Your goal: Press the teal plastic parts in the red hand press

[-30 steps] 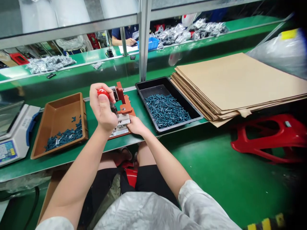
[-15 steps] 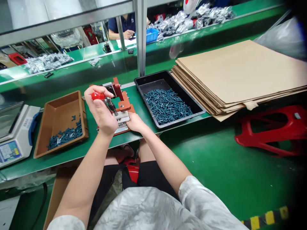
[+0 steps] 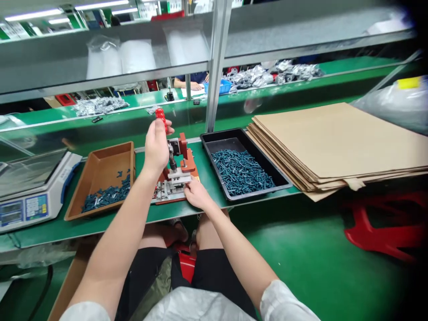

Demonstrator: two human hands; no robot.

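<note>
My left hand (image 3: pixel 155 147) is closed round the red-handled lever (image 3: pixel 160 117) of a small red toggle press (image 3: pixel 179 167) on the green bench. The lever stands raised, its red grip sticking up above my fingers. My right hand (image 3: pixel 196 194) rests at the front right of the press base, fingers curled against the metal fixture (image 3: pixel 170 187); what they hold is hidden. A black tray (image 3: pixel 214 140) full of small dark blue parts (image 3: pixel 241 168) lies right of the press. A brown tray (image 3: pixel 100 167) with fewer blue parts (image 3: pixel 107 195) lies to the left.
A weighing scale (image 3: pixel 31 189) stands at far left. A stack of cardboard sheets (image 3: pixel 337 142) lies at right, a red plastic stool (image 3: pixel 388 227) below it. A metal upright (image 3: pixel 216 67) rises behind the press. Another person's hands (image 3: pixel 195 84) work at the far bench among silver bags (image 3: pixel 100 105).
My left hand has swung the red lever up and back from its lowered position. My right hand has stayed at the fixture. The view has tilted upward.
</note>
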